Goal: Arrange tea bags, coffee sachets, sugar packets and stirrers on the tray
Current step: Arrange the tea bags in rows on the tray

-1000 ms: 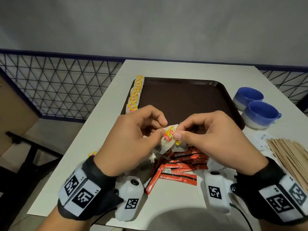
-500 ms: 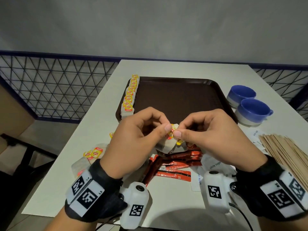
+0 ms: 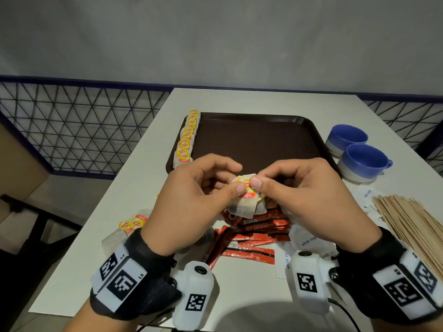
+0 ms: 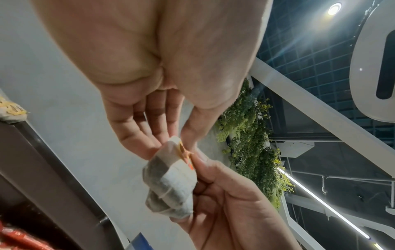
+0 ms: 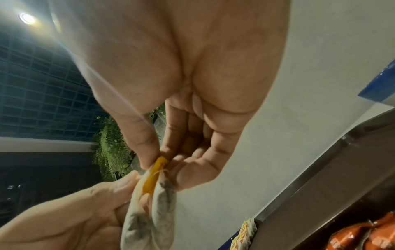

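Thumb and forefinger of the left hand and of the right hand pinch the yellow tags of two tea bags held together in the air, above the red coffee sachets and just short of the brown tray, where a row of tea bags lines the left edge.

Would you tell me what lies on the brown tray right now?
One row of tea bags lies along the tray's left edge. Both hands hide its near edge.
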A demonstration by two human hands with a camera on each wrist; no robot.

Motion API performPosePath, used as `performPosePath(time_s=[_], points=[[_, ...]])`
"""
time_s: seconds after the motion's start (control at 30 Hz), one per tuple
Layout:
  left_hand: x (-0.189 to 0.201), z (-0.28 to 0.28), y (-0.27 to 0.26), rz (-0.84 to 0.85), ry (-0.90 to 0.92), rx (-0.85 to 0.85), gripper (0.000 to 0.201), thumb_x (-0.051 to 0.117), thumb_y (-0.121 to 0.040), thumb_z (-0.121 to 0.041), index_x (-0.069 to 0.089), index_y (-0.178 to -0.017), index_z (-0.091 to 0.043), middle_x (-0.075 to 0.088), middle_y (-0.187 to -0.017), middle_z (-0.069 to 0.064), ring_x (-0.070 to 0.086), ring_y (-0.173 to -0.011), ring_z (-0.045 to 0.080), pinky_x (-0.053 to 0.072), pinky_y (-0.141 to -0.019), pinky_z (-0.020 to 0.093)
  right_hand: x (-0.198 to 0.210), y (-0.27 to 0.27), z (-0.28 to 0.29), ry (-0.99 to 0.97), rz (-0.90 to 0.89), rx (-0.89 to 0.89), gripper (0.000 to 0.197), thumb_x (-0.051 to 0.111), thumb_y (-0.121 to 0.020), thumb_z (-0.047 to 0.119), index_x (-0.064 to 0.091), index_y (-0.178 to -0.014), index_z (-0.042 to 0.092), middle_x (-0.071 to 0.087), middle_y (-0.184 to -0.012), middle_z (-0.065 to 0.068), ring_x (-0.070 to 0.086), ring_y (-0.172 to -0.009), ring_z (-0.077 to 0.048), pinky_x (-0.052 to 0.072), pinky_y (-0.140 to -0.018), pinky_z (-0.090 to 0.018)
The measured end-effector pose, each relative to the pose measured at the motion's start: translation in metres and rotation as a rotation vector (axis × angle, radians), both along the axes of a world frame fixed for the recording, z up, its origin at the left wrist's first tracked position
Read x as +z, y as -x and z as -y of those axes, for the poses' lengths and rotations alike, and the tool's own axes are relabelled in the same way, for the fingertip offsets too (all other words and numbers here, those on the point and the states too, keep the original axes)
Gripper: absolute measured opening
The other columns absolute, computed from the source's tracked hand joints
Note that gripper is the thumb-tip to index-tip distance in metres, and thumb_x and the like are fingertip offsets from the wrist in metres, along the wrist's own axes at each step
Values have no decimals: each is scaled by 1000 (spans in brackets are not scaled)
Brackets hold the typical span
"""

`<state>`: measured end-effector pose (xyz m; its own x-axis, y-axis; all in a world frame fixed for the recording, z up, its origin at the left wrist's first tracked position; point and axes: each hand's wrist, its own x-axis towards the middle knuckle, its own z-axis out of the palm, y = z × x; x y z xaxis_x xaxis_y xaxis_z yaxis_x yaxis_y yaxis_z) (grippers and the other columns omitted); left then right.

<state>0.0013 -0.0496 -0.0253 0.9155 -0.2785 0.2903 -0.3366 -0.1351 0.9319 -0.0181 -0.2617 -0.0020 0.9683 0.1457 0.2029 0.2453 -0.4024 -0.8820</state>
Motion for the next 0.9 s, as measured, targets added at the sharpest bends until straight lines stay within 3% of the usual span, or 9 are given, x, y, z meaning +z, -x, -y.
performPosePath(time_s=[0.13,0.23,0.33,0.4,0.47,0.57,0.7,0.77,0.9], points=[[-1,-3,-1,44,-48,-1,6,75,-94,-15,78,-96,-19,77,-86,-1,74,-81,19,61,-76,36,-3,-1,-1,-19,-5,4,13,75,-89,36,83,-93,27,80,-86,3,77,-85,-19,63,-82,-51],[-5,-11,-6,61,18,52,4,75,-94,-14,77,-93,-17,77,-88,3,73,-83,22,59,-72,38,-5,-2,2,-61,6,-6,7,78,-89,18,83,-92,22,80,-89,3,77,-88,-18,64,-85,-46],[-7,-27,-12,46,25,57,5,74,-94,-13,76,-91,-17,75,-89,8,71,-83,31,58,-70,38,-7,-5,6,-96,1,-13,15,79,-86,5,82,-91,19,79,-90,2,76,-89,-21,64,-83,-42],[-7,-35,-13,48,-31,-3,4,75,-91,-14,75,-88,-17,73,-94,6,70,-86,27,55,-71,32,-7,-6,8,-130,-9,-6,19,80,-84,0,80,-92,17,77,-90,-3,74,-89,-28,65,-81,-41],[-6,-37,-13,37,-40,-60,3,73,-88,-15,75,-86,-16,73,-106,4,70,-97,20,53,-79,29,-8,-8,7,-146,-16,7,24,81,-82,-3,76,-96,15,75,-88,-7,73,-88,-32,65,-79,-42],[-6,-32,-11,7,20,-130,2,74,-86,-16,76,-87,-15,73,-120,4,70,-112,26,55,-93,41,-6,-8,5,-169,-46,37,28,82,-81,-3,72,-100,15,74,-84,-9,73,-85,-33,65,-80,-42],[-6,-19,-7,25,26,-119,7,78,-88,-4,78,-90,-12,77,-105,4,73,-98,21,55,-81,26,-3,-6,3,-144,-56,58,28,83,-80,-2,74,-100,15,76,-85,-7,75,-84,-27,65,-81,-36],[-6,-14,-6,45,6,-74,7,78,-88,-6,80,-91,-12,78,-96,2,74,-93,20,56,-79,25,-3,-6,3,-122,-52,49,29,83,-80,-3,74,-100,16,77,-87,-5,76,-85,-21,64,-83,-34],[-7,-13,-6,56,-9,-54,9,78,-87,-6,81,-90,-14,78,-95,0,74,-95,20,57,-80,25,-3,-7,4,-112,-47,8,29,83,-79,-3,74,-97,18,79,-89,-2,76,-86,-16,63,-83,-33]])
